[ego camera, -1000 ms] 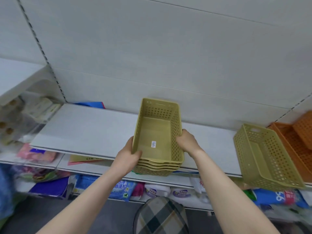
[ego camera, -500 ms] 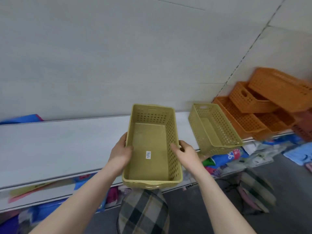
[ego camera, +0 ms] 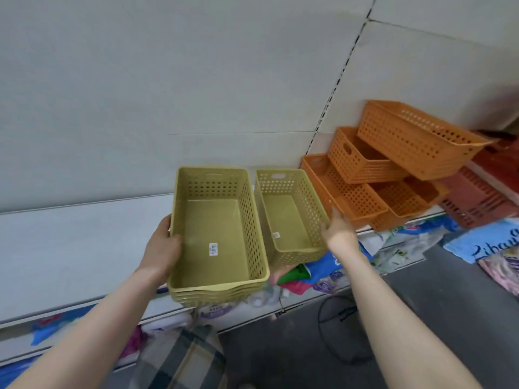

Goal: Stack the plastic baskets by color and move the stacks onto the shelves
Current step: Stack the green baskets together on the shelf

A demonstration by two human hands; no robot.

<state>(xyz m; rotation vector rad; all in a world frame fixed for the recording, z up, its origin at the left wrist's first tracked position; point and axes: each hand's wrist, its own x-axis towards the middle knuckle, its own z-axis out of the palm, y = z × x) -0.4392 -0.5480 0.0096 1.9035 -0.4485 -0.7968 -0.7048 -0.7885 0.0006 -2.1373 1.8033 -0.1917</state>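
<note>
Left hand (ego camera: 161,248) clamped on left rim of nested stack of olive perforated plastic baskets (ego camera: 216,237), right hand (ego camera: 338,228) spread apart, beside single olive perforated plastic basket (ego camera: 292,217) on grey shelf (ego camera: 70,248)

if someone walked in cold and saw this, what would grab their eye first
Probably the stack of yellow-green baskets at centre, overhanging the white shelf edge, with the left hand gripping its left wall. Beside it on the right sits a single yellow-green basket, and the right hand reaches open toward its right side. Further right, a jumbled pile of orange baskets leans against the wall.
</note>
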